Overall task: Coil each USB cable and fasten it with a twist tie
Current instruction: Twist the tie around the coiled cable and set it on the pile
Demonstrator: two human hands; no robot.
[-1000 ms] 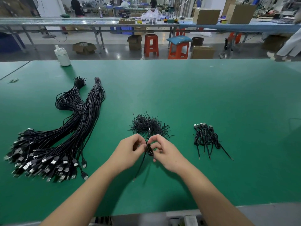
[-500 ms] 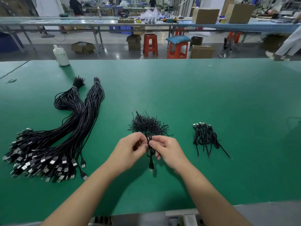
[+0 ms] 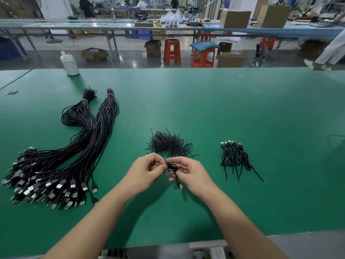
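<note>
Both hands meet just above the green table (image 3: 205, 101). My right hand (image 3: 192, 174) grips a small coiled black USB cable (image 3: 172, 167), whose plug end hangs down below the fingers. My left hand (image 3: 147, 170) pinches the twist tie at the coil's left side; the tie itself is too thin to make out. Just beyond the hands lies a pile of black twist ties (image 3: 169, 143). A big bundle of loose USB cables (image 3: 61, 161) lies at the left. Several coiled, tied cables (image 3: 235, 157) lie at the right.
A white plastic bottle (image 3: 69, 63) stands at the table's far left edge. Beyond the table are orange stools (image 3: 171, 51), cardboard boxes and another long workbench with people further back. A grey ledge runs along the table's near edge.
The coil has turned in my fingers. Its hanging plug end, stretched down-left a second ago, now dangles shorter under my right hand. Both hands stay in the same spot.
</note>
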